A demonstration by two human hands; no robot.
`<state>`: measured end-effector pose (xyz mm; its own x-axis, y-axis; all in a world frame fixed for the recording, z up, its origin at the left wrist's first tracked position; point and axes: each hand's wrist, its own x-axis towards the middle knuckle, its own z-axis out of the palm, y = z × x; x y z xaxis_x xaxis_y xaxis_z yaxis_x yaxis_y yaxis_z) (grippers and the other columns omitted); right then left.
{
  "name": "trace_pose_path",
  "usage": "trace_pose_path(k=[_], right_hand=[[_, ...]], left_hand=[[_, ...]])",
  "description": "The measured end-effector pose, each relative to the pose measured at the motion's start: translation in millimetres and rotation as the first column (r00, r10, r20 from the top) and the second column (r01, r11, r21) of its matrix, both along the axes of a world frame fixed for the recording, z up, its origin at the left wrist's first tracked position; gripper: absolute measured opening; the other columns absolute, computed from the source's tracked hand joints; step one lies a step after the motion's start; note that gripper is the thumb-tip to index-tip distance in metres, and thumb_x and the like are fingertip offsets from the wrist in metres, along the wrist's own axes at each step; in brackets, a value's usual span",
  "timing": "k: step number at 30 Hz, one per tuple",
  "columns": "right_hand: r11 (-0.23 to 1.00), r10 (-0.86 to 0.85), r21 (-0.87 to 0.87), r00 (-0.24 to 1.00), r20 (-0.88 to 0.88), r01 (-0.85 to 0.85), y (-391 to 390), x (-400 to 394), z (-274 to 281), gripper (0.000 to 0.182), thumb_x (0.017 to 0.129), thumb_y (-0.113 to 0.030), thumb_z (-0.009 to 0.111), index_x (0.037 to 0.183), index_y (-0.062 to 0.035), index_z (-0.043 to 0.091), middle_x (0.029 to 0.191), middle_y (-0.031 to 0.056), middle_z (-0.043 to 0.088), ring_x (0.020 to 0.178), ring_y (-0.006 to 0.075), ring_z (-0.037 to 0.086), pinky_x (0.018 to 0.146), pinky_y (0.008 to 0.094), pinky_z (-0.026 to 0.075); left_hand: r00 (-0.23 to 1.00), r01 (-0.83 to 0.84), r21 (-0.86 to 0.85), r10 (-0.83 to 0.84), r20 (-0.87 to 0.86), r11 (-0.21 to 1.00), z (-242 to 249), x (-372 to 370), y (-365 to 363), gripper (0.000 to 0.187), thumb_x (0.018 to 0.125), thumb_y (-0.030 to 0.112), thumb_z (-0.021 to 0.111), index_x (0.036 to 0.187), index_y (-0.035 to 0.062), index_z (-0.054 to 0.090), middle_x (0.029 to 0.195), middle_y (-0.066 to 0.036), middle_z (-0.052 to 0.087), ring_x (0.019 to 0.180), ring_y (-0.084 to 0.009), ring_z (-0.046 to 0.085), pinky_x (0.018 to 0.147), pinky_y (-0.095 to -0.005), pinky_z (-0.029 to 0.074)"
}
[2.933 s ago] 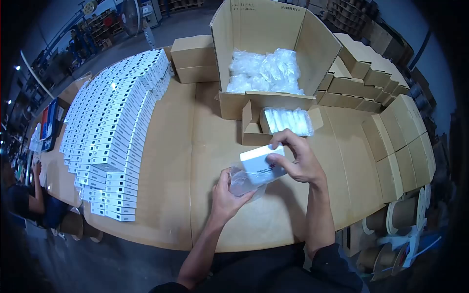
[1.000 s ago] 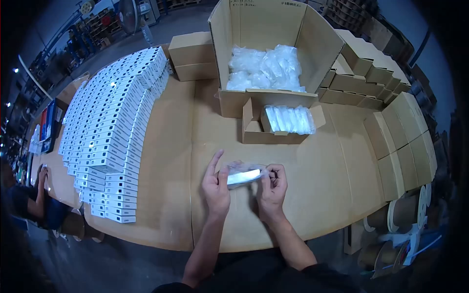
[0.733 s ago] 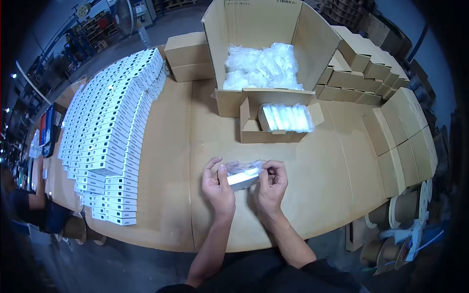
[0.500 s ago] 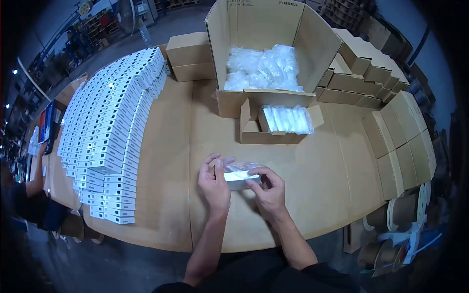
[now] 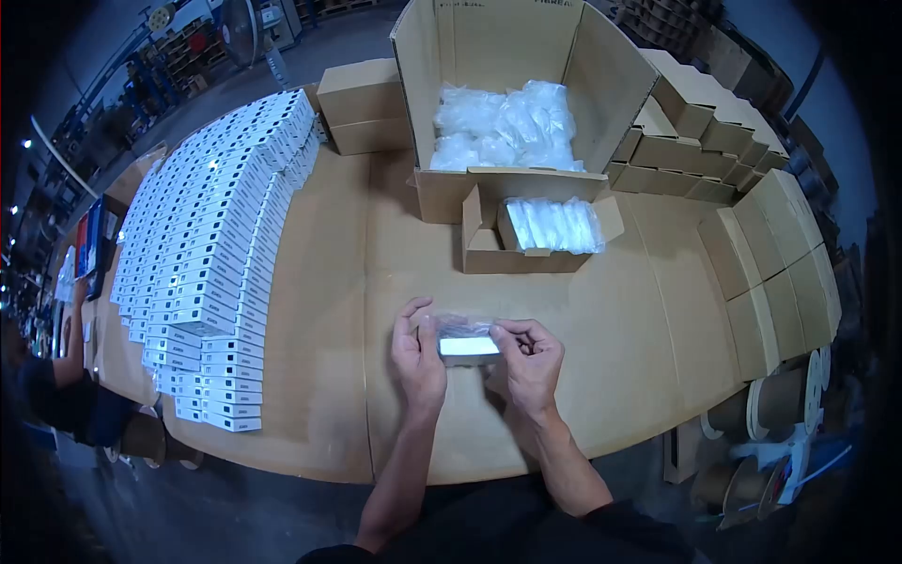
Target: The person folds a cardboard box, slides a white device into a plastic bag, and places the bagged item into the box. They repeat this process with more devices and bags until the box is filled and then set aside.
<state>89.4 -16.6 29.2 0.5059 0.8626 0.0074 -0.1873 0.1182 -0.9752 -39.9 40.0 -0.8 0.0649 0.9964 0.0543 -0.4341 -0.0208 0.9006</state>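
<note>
A small white box (image 5: 468, 352) is held between my hands above the table, with clear plastic wrap (image 5: 462, 326) over its far side. My left hand (image 5: 419, 352) grips the box's left end, thumb against it. On the right end, my right hand (image 5: 530, 362) pinches the box and wrap between thumb and fingers. Beyond them stands an open small carton (image 5: 526, 264) with a row of plastic-wrapped white packs (image 5: 554, 227) inside. Behind that is a large open carton (image 5: 601, 89) holding many clear plastic bags (image 5: 507, 124).
Stacked small white boxes (image 5: 216, 235) cover the left side of the table (image 5: 319, 376). Brown cartons (image 5: 766, 273) stand along the right edge, and another carton (image 5: 366, 105) is at the back. A co-worker's arm (image 5: 70, 352) shows at the far left.
My right hand has moved slightly right and its thumb has come up along the box's right end. More of the white box's near face now shows.
</note>
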Motion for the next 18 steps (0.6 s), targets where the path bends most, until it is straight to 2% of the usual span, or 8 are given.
trace_pose_path(k=[2,5,6,9,12,15,16,18], right_hand=[[0.998,-0.055,0.02,0.998,-0.007,0.055,1.8,2.9,-2.6,0.013,0.096,-0.003,0.073,0.106,0.0054,0.07,0.095,0.0078,0.074,0.083,0.0059,0.065,0.073,0.0186,0.051],[0.986,-0.116,0.12,0.993,-0.026,0.118,2.7,7.3,-1.0,0.014,0.097,-0.004,0.072,0.107,0.0035,0.065,0.096,0.008,0.073,0.083,0.0059,0.065,0.073,0.0181,0.051],[0.989,-0.096,0.116,0.995,0.005,0.094,2.3,9.7,-0.4,0.014,0.1,-0.004,0.068,0.109,0.0028,0.061,0.102,0.0125,0.075,0.088,0.0087,0.068,0.076,0.0192,0.052],[0.987,-0.012,0.161,0.994,-0.11,0.029,3.1,3.7,8.2,0.007,0.1,0.0,0.064,0.106,0.0037,0.066,0.111,0.0178,0.074,0.1,0.0145,0.07,0.084,0.024,0.054],[0.984,0.077,0.14,0.97,0.231,-0.111,0.2,18.0,-8.2,0.015,0.096,0.006,0.062,0.106,0.002,0.073,0.12,0.0214,0.073,0.112,0.0252,0.07,0.095,0.0341,0.055],[0.893,0.232,0.221,0.82,0.523,-0.393,1.0,38.8,2.6,0.026,0.09,0.01,0.063,0.107,-0.0024,0.078,0.122,0.0202,0.073,0.117,0.0337,0.068,0.101,0.0407,0.053],[0.878,0.285,0.161,0.761,0.583,-0.452,1.2,42.7,1.7,0.031,0.085,0.008,0.068,0.112,-0.0036,0.078,0.119,0.0193,0.074,0.116,0.0364,0.067,0.101,0.0412,0.052],[0.892,0.338,0.045,0.732,0.591,-0.449,1.3,42.5,12.4,0.03,0.084,0.005,0.073,0.112,-0.0033,0.077,0.117,0.0184,0.074,0.113,0.0347,0.069,0.1,0.04,0.053]], left_hand=[[0.995,0.018,0.011,-0.019,0.097,1.0,13.2,3.4,-3.6,0.035,0.109,0.012,0.051,0.14,-0.0014,0.045,0.11,-0.016,0.072,0.1,-0.0199,0.07,0.087,-0.0312,0.057],[0.977,0.06,0.195,-0.018,-0.211,0.979,-4.5,5.5,-9.8,0.037,0.109,0.015,0.053,0.141,-0.0012,0.046,0.12,-0.015,0.069,0.107,-0.02,0.068,0.087,-0.0313,0.057],[0.948,0.151,0.219,-0.078,-0.31,0.964,-4.9,1.1,-8.2,0.034,0.109,0.017,0.054,0.137,-0.0012,0.051,0.122,-0.012,0.067,0.109,-0.0172,0.066,0.086,-0.0312,0.058],[0.964,0.248,-0.209,-0.263,-0.047,0.946,-2.8,0.5,-15.8,0.031,0.109,0.019,0.054,0.132,-0.0012,0.055,0.123,-0.013,0.067,0.107,-0.0209,0.07,0.092,-0.036,0.06],[0.973,0.231,-0.278,-0.226,0.051,0.932,-4.8,1.7,-15.1,0.027,0.109,0.02,0.054,0.126,-0.0014,0.059,0.116,-0.013,0.069,0.104,-0.0209,0.071,0.09,-0.0394,0.063],[0.985,0.156,-0.229,-0.169,-0.036,0.961,-6.7,-2.4,-10.6,0.029,0.109,0.022,0.053,0.125,-0.0014,0.059,0.113,-0.013,0.07,0.102,-0.0226,0.072,0.089,-0.0397,0.063],[0.984,0.159,-0.224,-0.172,-0.04,0.961,-5.2,-4.1,-9.2,0.029,0.11,0.022,0.053,0.124,-0.0016,0.06,0.113,-0.013,0.07,0.102,-0.0229,0.072,0.089,-0.0398,0.063],[0.981,0.171,-0.217,-0.186,-0.049,0.961,-1.9,-7.1,-8.0,0.029,0.11,0.023,0.053,0.123,-0.0019,0.06,0.113,-0.013,0.07,0.101,-0.0235,0.072,0.089,-0.04,0.063]])
